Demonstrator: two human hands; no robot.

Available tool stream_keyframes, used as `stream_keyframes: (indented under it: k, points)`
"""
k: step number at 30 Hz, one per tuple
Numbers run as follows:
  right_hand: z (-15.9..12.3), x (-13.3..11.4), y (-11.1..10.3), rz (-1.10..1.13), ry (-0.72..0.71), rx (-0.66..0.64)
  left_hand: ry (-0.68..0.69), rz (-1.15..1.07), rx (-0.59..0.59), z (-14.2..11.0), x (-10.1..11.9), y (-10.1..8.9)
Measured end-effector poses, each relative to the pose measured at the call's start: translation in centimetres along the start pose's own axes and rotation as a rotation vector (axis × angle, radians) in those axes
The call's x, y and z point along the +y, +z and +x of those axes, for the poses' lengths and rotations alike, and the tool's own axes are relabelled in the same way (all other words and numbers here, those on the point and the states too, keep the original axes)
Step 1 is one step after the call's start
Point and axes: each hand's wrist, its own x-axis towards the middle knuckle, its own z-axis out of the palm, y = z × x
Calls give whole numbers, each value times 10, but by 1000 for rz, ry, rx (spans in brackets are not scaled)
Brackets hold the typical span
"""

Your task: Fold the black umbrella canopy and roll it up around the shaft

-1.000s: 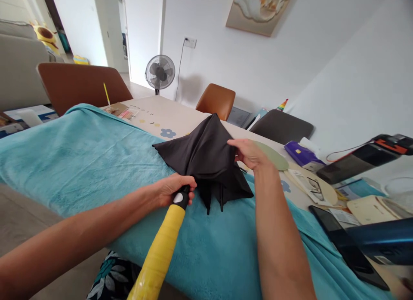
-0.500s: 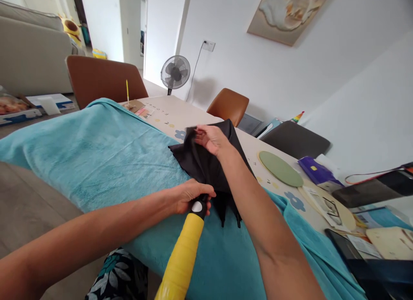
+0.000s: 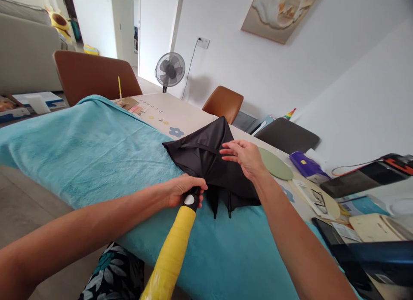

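Note:
A folded black umbrella (image 3: 201,156) with a yellow handle (image 3: 172,246) lies on a teal towel (image 3: 97,141) spread over the table. My left hand (image 3: 180,190) is closed around the shaft where the handle meets the canopy. My right hand (image 3: 245,156) hovers over the right side of the black fabric, fingers spread and pointing left, holding nothing. Loose canopy folds and rib tips hang toward the near edge.
On the right lie a green round mat (image 3: 275,164), a purple packet (image 3: 305,164), papers, a dark phone (image 3: 342,252) and a black device. Brown chairs (image 3: 93,74) stand along the far side. A fan (image 3: 170,70) stands by the wall.
My right hand has let go of the canopy's far-left fold and drawn back to the right, fingers now spread. The canopy has fallen open and flatter. My left hand keeps its grip.

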Motion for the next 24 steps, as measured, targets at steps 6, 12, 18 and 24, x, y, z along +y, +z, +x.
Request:
stream_keyframes:
  k: [6,12,18,24]
  points:
    - [-20,42,-30,-285,26,64,-7,32,26,1,0,2]
    - [-11,44,-7,-396,50,-56,1,43,18,1,0,1]
    - [-12,-1,19,39,-223,-81,-25,8,-3,1,2,-1]
    - [-44,-20,5,-151,-344,82,-39,-64,-18,-2,3,-1]
